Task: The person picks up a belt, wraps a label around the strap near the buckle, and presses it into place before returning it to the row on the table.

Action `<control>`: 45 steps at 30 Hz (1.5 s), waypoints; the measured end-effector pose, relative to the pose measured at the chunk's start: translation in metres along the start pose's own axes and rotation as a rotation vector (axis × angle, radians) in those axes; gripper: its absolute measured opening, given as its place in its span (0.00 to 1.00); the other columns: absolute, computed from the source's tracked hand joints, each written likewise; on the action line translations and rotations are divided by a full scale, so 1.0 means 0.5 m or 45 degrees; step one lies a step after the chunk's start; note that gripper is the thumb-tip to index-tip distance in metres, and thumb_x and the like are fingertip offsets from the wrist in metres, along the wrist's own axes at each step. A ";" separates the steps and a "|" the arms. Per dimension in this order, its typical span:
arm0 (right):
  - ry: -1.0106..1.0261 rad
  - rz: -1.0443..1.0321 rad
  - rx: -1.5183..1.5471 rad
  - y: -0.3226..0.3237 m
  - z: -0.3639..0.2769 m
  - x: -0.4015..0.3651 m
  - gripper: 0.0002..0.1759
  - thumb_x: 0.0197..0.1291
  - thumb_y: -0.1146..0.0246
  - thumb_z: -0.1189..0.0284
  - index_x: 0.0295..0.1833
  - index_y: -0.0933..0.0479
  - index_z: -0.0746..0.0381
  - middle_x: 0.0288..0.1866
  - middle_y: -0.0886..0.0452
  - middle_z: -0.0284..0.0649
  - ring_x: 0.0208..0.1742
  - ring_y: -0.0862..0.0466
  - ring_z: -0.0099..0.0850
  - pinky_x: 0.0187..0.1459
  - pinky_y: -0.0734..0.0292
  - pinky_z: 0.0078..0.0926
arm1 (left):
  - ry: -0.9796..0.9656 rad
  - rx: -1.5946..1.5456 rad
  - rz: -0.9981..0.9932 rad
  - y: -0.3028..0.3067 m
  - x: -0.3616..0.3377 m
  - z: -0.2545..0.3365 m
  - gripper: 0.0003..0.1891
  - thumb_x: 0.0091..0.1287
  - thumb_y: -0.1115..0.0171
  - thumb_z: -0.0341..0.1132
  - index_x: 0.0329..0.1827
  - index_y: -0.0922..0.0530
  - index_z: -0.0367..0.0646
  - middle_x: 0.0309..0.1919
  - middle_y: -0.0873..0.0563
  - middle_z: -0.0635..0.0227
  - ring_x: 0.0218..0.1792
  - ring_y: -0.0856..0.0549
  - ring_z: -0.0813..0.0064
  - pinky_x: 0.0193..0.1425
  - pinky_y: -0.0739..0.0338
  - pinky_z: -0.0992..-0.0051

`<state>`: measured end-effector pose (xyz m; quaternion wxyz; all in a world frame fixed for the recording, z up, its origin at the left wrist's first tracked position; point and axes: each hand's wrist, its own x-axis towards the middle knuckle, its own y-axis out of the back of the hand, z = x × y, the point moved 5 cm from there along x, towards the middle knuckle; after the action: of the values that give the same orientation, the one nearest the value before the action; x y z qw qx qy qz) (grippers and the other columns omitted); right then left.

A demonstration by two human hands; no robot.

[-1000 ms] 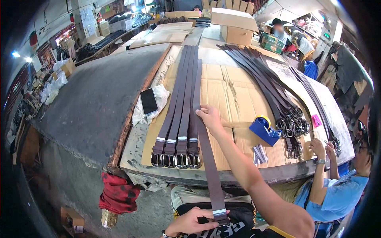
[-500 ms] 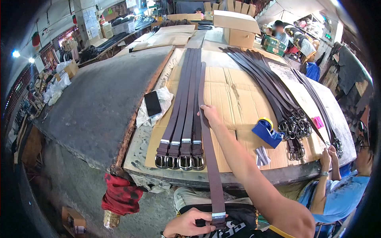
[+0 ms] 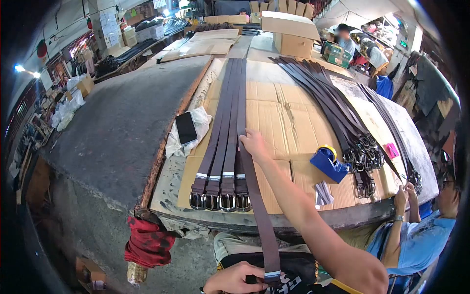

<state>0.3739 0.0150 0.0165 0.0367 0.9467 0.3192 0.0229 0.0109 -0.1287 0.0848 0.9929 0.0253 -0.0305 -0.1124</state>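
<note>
A dark brown belt (image 3: 262,215) runs from my lap up onto the table, a pale band near its lower end. My left hand (image 3: 237,277) grips that lower end; its buckle is hidden. Farther up, my right hand (image 3: 252,143) pinches the strap at its right edge. The far part of this belt lies along the right side of a row of brown belts (image 3: 231,147), overlapping the rightmost one. Silver buckles (image 3: 227,202) of that row line up near the table's front edge, with pale bands just above them.
Cardboard sheets (image 3: 274,112) cover the table. To the right are a blue tape dispenser (image 3: 330,165), paper strips (image 3: 323,194) and a pile of belts (image 3: 323,103). A phone (image 3: 186,128) rests on white plastic at left. Another person (image 3: 416,235) handles a strap at the right edge.
My right hand has shifted slightly left, bringing the belt's upper part against the row and over its rightmost belt. My left hand still holds the lower end, slightly lower.
</note>
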 end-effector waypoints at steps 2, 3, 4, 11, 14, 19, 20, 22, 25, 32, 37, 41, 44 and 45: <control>-0.027 0.040 -0.071 0.001 0.009 0.014 0.16 0.66 0.38 0.74 0.51 0.22 0.78 0.32 0.14 0.47 0.29 0.13 0.33 0.32 0.19 0.33 | -0.008 -0.037 0.034 0.002 0.001 0.008 0.08 0.60 0.29 0.28 0.38 0.16 0.33 0.24 0.14 0.60 0.25 0.15 0.73 0.30 0.23 0.73; -0.065 0.052 -0.063 0.002 0.017 0.026 0.16 0.66 0.38 0.73 0.51 0.21 0.77 0.32 0.14 0.47 0.29 0.12 0.33 0.32 0.19 0.33 | -0.008 -0.064 0.057 0.002 0.002 0.012 0.07 0.61 0.29 0.28 0.37 0.17 0.32 0.24 0.14 0.61 0.25 0.15 0.73 0.30 0.23 0.73; -0.101 0.065 -0.054 0.004 0.029 0.041 0.17 0.66 0.38 0.72 0.51 0.21 0.77 0.32 0.13 0.47 0.29 0.12 0.34 0.33 0.19 0.34 | -0.010 -0.090 0.081 0.003 0.002 0.016 0.07 0.61 0.29 0.28 0.36 0.18 0.32 0.23 0.15 0.61 0.24 0.15 0.73 0.30 0.22 0.73; -0.067 -0.023 -0.015 0.013 0.058 0.115 0.22 0.66 0.34 0.66 0.56 0.23 0.75 0.39 0.15 0.43 0.38 0.15 0.30 0.38 0.21 0.31 | 0.187 -0.719 0.252 0.033 -0.009 -0.055 0.26 0.68 0.38 0.19 0.70 0.30 0.26 0.54 0.13 0.47 0.56 0.13 0.69 0.59 0.18 0.73; -0.076 -0.028 0.097 0.022 0.039 0.107 0.29 0.65 0.32 0.63 0.63 0.25 0.75 0.53 0.15 0.49 0.55 0.15 0.33 0.51 0.20 0.31 | 0.234 -0.664 0.362 0.067 0.010 -0.066 0.26 0.69 0.38 0.22 0.71 0.29 0.31 0.51 0.11 0.51 0.50 0.11 0.72 0.51 0.17 0.77; 0.071 0.012 0.024 0.029 0.009 0.049 0.39 0.64 0.31 0.58 0.72 0.32 0.72 0.70 0.26 0.53 0.69 0.25 0.37 0.66 0.27 0.35 | 0.176 -0.609 0.494 0.147 0.077 -0.049 0.28 0.69 0.39 0.27 0.72 0.32 0.35 0.48 0.10 0.50 0.39 0.10 0.74 0.36 0.19 0.80; 0.052 -0.080 0.213 0.031 0.020 0.047 0.41 0.64 0.31 0.58 0.73 0.34 0.72 0.72 0.28 0.53 0.71 0.26 0.37 0.67 0.28 0.35 | 0.161 -0.606 0.523 0.162 0.091 -0.045 0.27 0.69 0.40 0.27 0.72 0.32 0.35 0.48 0.10 0.50 0.37 0.10 0.74 0.34 0.19 0.81; 0.007 -0.264 0.589 0.036 0.031 0.026 0.45 0.64 0.30 0.57 0.77 0.39 0.72 0.76 0.33 0.53 0.73 0.29 0.39 0.69 0.29 0.36 | 0.061 -0.587 0.547 0.195 0.117 -0.048 0.25 0.69 0.40 0.26 0.69 0.30 0.35 0.47 0.10 0.49 0.33 0.11 0.77 0.34 0.19 0.81; -0.019 -0.173 0.488 0.059 0.039 -0.010 0.38 0.65 0.32 0.58 0.72 0.31 0.72 0.68 0.24 0.55 0.68 0.23 0.39 0.66 0.26 0.36 | 0.014 -0.661 0.661 0.227 0.143 -0.070 0.23 0.68 0.41 0.24 0.68 0.29 0.34 0.46 0.10 0.48 0.32 0.12 0.77 0.35 0.19 0.81; -0.032 0.029 -0.175 0.071 0.048 -0.070 0.22 0.70 0.37 0.61 0.56 0.19 0.69 0.34 0.16 0.40 0.26 0.19 0.23 0.22 0.29 0.22 | 0.009 -0.647 0.661 0.230 0.163 -0.055 0.22 0.69 0.42 0.24 0.67 0.29 0.33 0.46 0.10 0.49 0.35 0.11 0.76 0.36 0.18 0.81; -0.207 -0.113 0.012 0.061 -0.017 -0.163 0.20 0.71 0.38 0.59 0.48 0.18 0.68 0.28 0.18 0.38 0.21 0.22 0.22 0.18 0.34 0.20 | 0.046 -0.728 0.739 0.268 0.189 -0.067 0.23 0.71 0.43 0.23 0.70 0.30 0.34 0.45 0.09 0.55 0.30 0.14 0.81 0.33 0.20 0.83; -0.178 -0.046 0.258 0.064 -0.041 -0.219 0.18 0.72 0.38 0.61 0.46 0.19 0.68 0.29 0.18 0.37 0.21 0.23 0.21 0.18 0.34 0.19 | 0.074 -0.724 0.807 0.303 0.214 -0.077 0.25 0.71 0.43 0.23 0.72 0.32 0.30 0.42 0.10 0.59 0.28 0.14 0.80 0.35 0.17 0.80; -0.166 -0.044 0.316 0.060 -0.050 -0.237 0.21 0.70 0.37 0.62 0.55 0.20 0.70 0.30 0.19 0.37 0.20 0.24 0.21 0.18 0.34 0.20 | 0.071 -0.680 0.833 0.322 0.222 -0.094 0.29 0.70 0.41 0.23 0.74 0.35 0.29 0.34 0.12 0.65 0.26 0.14 0.81 0.28 0.21 0.81; -0.157 -0.056 0.294 0.058 -0.052 -0.241 0.24 0.70 0.36 0.63 0.60 0.22 0.71 0.30 0.19 0.37 0.19 0.24 0.21 0.18 0.34 0.20 | 0.076 -0.638 0.826 0.327 0.225 -0.092 0.29 0.70 0.41 0.23 0.74 0.35 0.29 0.33 0.12 0.66 0.26 0.15 0.81 0.27 0.23 0.82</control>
<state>0.2940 -0.0797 0.0424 -0.0526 0.9369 0.3377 -0.0730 0.1595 0.0071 0.0543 0.9527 -0.2249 0.0204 0.2034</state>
